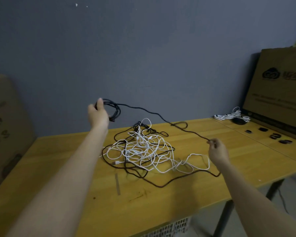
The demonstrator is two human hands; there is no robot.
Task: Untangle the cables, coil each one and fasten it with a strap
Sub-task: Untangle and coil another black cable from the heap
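Wooden table [58, 168]: round black coil [114, 110] in left hand [97, 115].

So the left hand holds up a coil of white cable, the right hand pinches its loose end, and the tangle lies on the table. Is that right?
Not quite: the coil in the left hand is black cable, not white, as the head view shows. The rest holds: the right hand pinches its loose end, and the tangle lies on the table.

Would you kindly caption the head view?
Left hand coils black cable; right hand pinches it above the tangle.
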